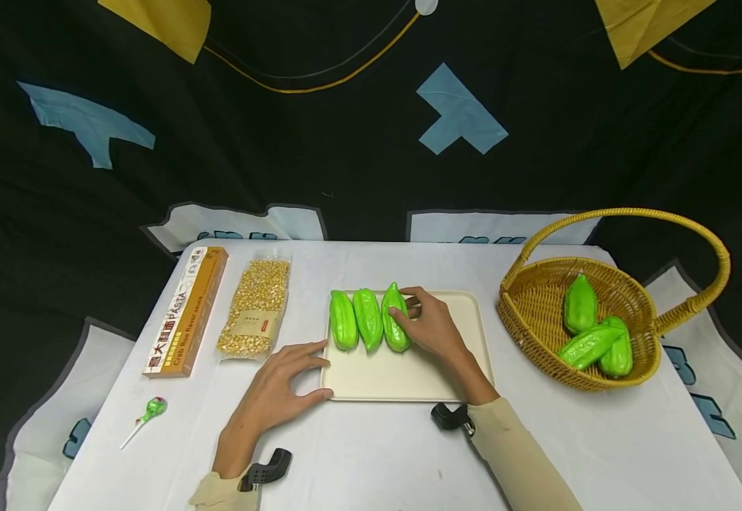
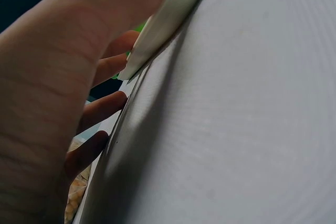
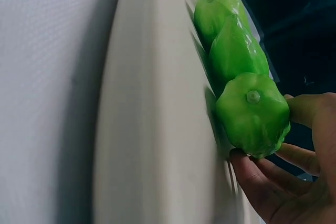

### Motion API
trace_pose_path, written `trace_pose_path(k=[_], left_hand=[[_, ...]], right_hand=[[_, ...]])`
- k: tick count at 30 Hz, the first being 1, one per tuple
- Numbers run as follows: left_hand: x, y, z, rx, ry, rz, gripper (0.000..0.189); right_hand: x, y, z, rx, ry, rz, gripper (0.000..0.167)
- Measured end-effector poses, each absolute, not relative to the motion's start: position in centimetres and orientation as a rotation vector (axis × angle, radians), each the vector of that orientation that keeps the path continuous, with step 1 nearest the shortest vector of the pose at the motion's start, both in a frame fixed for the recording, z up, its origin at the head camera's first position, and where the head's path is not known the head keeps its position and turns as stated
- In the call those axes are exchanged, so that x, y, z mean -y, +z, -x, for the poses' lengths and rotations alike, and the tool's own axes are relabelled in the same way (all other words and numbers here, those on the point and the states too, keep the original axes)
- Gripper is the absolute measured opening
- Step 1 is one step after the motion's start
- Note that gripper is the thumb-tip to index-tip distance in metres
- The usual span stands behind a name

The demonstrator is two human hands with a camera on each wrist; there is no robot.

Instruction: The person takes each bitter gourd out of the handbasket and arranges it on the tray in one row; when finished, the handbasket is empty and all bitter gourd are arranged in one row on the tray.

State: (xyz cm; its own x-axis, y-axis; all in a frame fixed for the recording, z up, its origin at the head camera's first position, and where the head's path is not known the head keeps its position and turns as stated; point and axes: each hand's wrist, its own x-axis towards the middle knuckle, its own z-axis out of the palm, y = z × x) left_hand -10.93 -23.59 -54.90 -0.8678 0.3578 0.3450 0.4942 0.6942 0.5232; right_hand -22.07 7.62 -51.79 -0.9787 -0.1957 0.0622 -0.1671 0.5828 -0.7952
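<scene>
Evidently, the rightmost green piece [image 3: 253,116] (a ridged imitation fruit or pepper, by its look) is grasped by the right hand [image 1: 433,328], with thumb and fingers set on opposite sides of it. It is positioned at the far edge of the tray [image 1: 377,380], slightly left of that edge's middle. To its left are laid the middle green piece [image 1: 367,318] and the leftmost green piece [image 1: 343,321], the latter close to the far left corner. Whether the grasped piece is fully supported by the tray cannot be told.

Nothing is gripped by the left hand [image 1: 275,387]: its fingers are spread, the left edge appears to be touched by the fingertips, and the thumb is placed at the near left corner.

For a tidy row, the grasped piece is best aligned with its neighbours and nudged only lightly against them, since the others could be rolled toward the left edge by a firm push. The hold should be gentle (the glossy skin may prove slippery), and the fingers should be parted evenly so that nothing is dragged along. Steadying is best given at the left edge, and the tip should be guarded from catching on the far rim.
</scene>
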Motion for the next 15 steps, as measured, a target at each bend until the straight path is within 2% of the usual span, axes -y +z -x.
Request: trace_pose_path(k=[15], left_hand=[[23.64,-54.93,10.91,2.699,-0.922,0.671,0.049]], right_hand=[[-7.88,-51.71,22.03,-2.786,-1.344,0.310,0.051]])
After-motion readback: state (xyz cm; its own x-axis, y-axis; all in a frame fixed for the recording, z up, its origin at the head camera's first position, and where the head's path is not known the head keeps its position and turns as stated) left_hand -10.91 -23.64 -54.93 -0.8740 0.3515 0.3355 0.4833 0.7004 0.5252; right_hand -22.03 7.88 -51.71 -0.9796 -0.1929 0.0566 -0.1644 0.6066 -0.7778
